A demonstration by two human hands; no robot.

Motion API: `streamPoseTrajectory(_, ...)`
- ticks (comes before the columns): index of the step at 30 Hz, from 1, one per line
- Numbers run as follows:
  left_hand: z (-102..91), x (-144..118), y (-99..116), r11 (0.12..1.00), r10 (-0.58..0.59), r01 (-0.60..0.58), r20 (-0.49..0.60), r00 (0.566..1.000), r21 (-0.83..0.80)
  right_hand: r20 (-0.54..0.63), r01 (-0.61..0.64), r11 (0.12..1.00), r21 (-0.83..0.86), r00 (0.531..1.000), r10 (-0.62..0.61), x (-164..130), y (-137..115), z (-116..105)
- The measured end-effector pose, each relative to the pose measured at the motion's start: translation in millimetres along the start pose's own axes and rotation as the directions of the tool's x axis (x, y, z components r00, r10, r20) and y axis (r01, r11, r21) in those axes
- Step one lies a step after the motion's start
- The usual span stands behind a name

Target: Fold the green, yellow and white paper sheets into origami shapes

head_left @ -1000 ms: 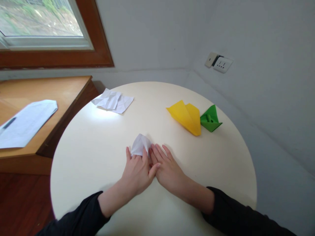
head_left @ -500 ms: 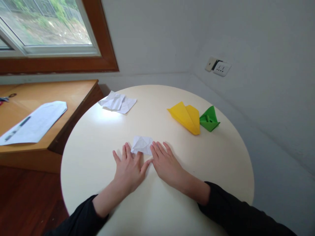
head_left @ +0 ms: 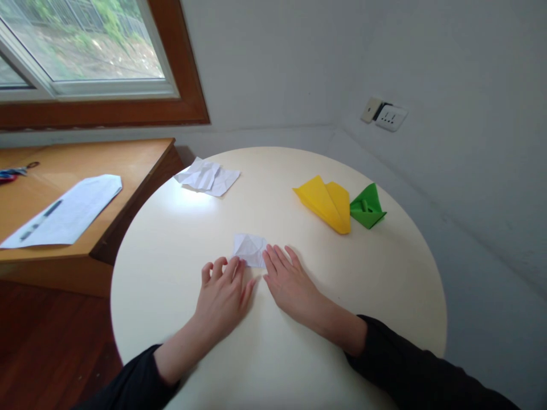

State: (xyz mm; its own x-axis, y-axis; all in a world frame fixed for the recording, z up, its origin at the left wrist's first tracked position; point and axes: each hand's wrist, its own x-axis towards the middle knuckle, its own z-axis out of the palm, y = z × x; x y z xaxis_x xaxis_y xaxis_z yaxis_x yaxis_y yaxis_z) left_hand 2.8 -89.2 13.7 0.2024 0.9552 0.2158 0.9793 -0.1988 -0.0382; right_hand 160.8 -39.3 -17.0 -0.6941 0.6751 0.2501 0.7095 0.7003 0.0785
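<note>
A small folded piece of white paper [head_left: 249,248] with crease lines lies flat on the round table in front of me. My right hand [head_left: 288,283] rests with extended fingers on the paper's right edge. At the lower left edge of the paper, my left hand [head_left: 223,293] touches it with the fingertips, its fingers bent and apart, its thumb stretched out to the right. Part of the paper's near and right edges is hidden under the fingers.
On the round white table [head_left: 166,285] lie creased white papers [head_left: 205,177], a folded yellow paper [head_left: 327,205] and a folded green paper [head_left: 368,208]. A wooden desk [head_left: 141,152] at left holds a white sheet [head_left: 81,208], a pen [head_left: 41,219] and scissors [head_left: 15,171].
My left hand has drawn back slightly and its fingers have curled, uncovering more of the paper's left side. The right hand stays on the right edge. The camera view has shifted a little.
</note>
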Motion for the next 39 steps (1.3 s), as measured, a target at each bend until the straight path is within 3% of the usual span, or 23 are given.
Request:
streamPoseTrajectory(8,-2.2,17.8,-10.9,0.931,0.139,-0.06,0.196,0.971,-0.361,0.048,-0.021,0.999,0.038,0.999,0.019,0.5,0.9,-4.9)
streamPoseTrajectory(15,0.4,27.8,-13.8,0.922,0.051,0.06,0.275,0.96,-0.382,0.092,-0.059,0.99,0.131,0.995,0.047,1.9,4.0,-8.8)
streamPoseTrajectory(19,2.9,28.4,-12.5,0.851,-0.022,0.158,0.266,0.964,-0.501,0.098,-0.058,0.985,0.162,0.994,0.042,1.9,5.4,-7.8)
streamPoseTrajectory(21,3.5,29.8,-11.8,0.718,-0.081,0.245,0.271,0.959,-0.652,0.102,-0.052,0.985,0.166,0.994,0.035,1.6,5.7,-6.8)
streamPoseTrajectory(22,3.5,31.2,-11.3,0.605,-0.106,0.29,0.286,0.952,-0.741,0.107,-0.049,0.985,0.166,0.994,0.032,1.4,5.8,-6.3)
streamPoseTrajectory(25,1.1,37.9,-9.7,0.139,-0.136,0.379,0.362,0.922,-0.915,0.117,-0.047,0.985,0.167,0.993,0.027,0.9,5.9,-5.7)
streamPoseTrajectory(28,-4.6,46.4,-8.7,-0.292,-0.152,0.375,0.43,0.89,-0.88,0.12,-0.047,0.984,0.172,0.992,0.026,0.8,5.8,-6.1)
streamPoseTrajectory(30,-8.7,51.7,-9.7,-0.477,-0.171,0.366,0.493,0.853,-0.799,0.125,-0.044,0.985,0.168,0.992,0.023,1.0,5.8,-6.5)
streamPoseTrajectory(32,-11.2,56.4,-12.3,-0.592,-0.173,0.395,0.589,0.789,-0.703,0.134,-0.04,0.986,0.161,0.991,0.018,1.2,5.9,-7.0)
streamPoseTrajectory(34,-11.3,60.3,-15.8,-0.646,-0.156,0.439,0.671,0.725,-0.624,0.139,-0.037,0.987,0.157,0.99,0.015,1.4,6.0,-7.3)
streamPoseTrajectory(36,-9.3,63.4,-19.5,-0.653,-0.133,0.482,0.715,0.687,-0.584,0.143,-0.034,0.987,0.158,0.99,0.011,1.4,6.1,-7.5)
streamPoseTrajectory(39,-5.2,66.6,-23.2,-0.629,-0.109,0.525,0.734,0.67,-0.573,0.145,-0.038,0.986,0.161,0.989,0.014,1.5,5.8,-7.7)
